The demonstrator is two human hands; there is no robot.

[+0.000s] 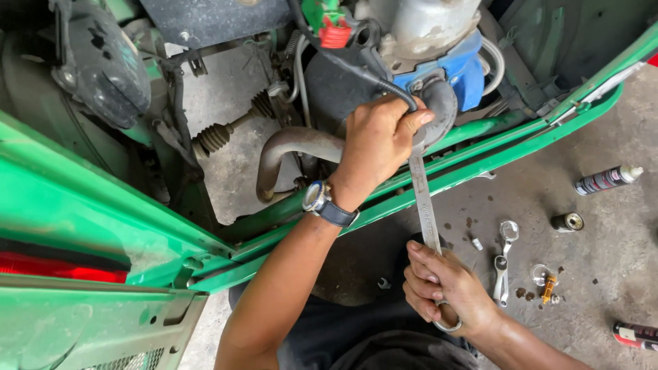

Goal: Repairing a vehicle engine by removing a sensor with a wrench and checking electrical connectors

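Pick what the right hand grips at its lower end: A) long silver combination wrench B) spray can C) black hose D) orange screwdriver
A: the right hand is closed around the ring end of the long silver combination wrench, whose upper end the left hand holds against the grey metal pipe; the spray can lies untouched on the concrete floor.

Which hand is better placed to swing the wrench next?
Right, probably. The right hand grips the free ring end of the wrench, giving leverage. The left hand is wrapped around the wrench's head at the exhaust pipe, likely steadying it.
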